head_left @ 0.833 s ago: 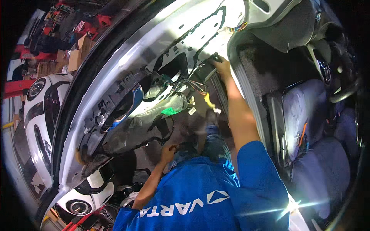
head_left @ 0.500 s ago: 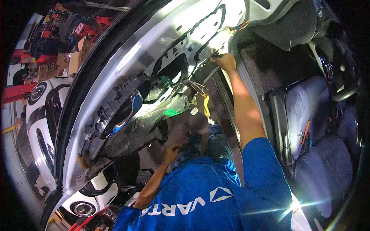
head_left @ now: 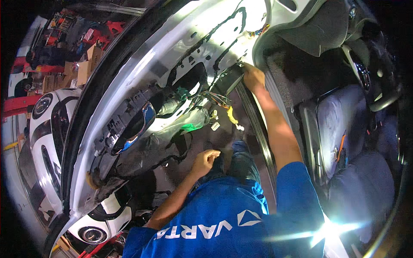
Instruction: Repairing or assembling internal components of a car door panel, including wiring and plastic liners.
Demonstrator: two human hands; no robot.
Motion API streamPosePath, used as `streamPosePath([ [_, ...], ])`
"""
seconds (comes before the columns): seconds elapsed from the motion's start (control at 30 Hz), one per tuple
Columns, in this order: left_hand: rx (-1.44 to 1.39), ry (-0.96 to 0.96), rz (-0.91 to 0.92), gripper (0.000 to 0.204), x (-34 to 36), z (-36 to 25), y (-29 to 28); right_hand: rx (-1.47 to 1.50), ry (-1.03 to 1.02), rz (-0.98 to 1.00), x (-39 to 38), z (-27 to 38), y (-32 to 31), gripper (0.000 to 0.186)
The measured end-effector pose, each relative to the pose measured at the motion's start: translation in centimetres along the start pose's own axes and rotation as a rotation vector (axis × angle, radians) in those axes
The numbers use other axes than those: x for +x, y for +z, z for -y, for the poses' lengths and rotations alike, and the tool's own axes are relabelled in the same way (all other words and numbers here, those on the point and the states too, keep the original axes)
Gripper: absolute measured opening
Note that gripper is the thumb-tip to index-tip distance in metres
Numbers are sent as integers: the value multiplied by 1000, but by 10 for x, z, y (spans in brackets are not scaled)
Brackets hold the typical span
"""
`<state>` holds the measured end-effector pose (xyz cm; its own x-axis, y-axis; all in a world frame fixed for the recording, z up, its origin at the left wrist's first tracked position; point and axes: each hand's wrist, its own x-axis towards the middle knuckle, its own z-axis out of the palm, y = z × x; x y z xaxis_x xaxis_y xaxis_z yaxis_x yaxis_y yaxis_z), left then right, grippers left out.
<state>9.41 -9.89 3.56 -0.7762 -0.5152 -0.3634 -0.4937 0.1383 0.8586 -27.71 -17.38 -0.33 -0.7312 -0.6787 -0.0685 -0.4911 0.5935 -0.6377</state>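
My right hand [head_left: 254,77] is at the lower edge of a bare car door [head_left: 180,60], its fingers curled by a small dark piece there; what they grip is hidden. My left hand [head_left: 205,161] is in front of my legs with curled fingers; I cannot make out anything in them. Between the hands, a wiring harness [head_left: 217,98] hangs off the door. One branch is wrapped in yellow tape [head_left: 231,115] and ends in a white connector [head_left: 240,127]. Beside it dangles another white connector [head_left: 215,126]. A clear plastic sheet [head_left: 195,117] with a green patch hangs loose.
Right of my right arm are the door sill [head_left: 262,133] and a car seat [head_left: 361,193]. White vehicle parts with round lamps [head_left: 92,234] stand at the left, near cardboard boxes [head_left: 88,64] and red equipment [head_left: 19,105]. A bright light [head_left: 330,232] glares at lower right.
My left hand has risen and moved right, away from my body. My right hand has shifted slightly down along the door edge. The view has moved a little.
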Motion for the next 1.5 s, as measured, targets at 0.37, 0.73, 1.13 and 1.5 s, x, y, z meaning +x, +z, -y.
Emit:
streamPosePath([
  [0.37,56,-295,80,22,-12,13,-3,-678,-703,119,-25,12,16,41],
  [0.73,-23,-352,-1,23,-15,33,-3,205,-442,13,-28,3,11,41],
  [1.13,-61,-231,-25,23,-20,39,-1,406,-3,-61,-1,-12,3,26],
  [1.5,13,-368,-8,24,-33,46,-8,722,331,318,36,-17,38,31],
])
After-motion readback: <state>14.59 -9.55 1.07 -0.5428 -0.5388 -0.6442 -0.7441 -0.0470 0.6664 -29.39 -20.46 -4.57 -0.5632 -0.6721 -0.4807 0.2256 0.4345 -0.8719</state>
